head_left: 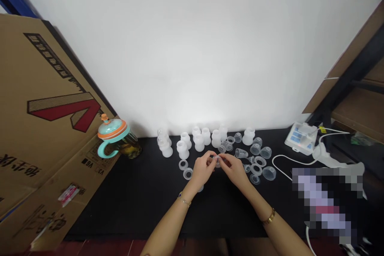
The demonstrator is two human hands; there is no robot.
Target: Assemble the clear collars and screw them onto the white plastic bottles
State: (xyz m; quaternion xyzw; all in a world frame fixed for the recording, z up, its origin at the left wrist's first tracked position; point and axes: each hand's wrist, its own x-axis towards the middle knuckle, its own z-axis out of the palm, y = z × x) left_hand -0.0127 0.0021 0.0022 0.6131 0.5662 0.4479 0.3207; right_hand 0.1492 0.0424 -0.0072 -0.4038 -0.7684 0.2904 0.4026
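My left hand (204,169) and my right hand (233,168) meet low over the black table, fingertips pinched on a small clear ring-shaped piece (218,161). Fingers partly cover it, so its exact kind is unclear. Just behind the hands stand several white bottles (199,143) with open necks. To the left of my left hand lie translucent rings (188,174). Beside my right hand are more rings (256,169), clear dome caps (265,152) and a clear cone-shaped cup (241,153).
A lidded pitcher (118,136) with a turquoise handle stands at the left, near a large cardboard box (36,128). A white power strip (301,139) with cables lies at the right. A white wall (210,56) rises behind the black table (135,200). The lower right is pixelated.
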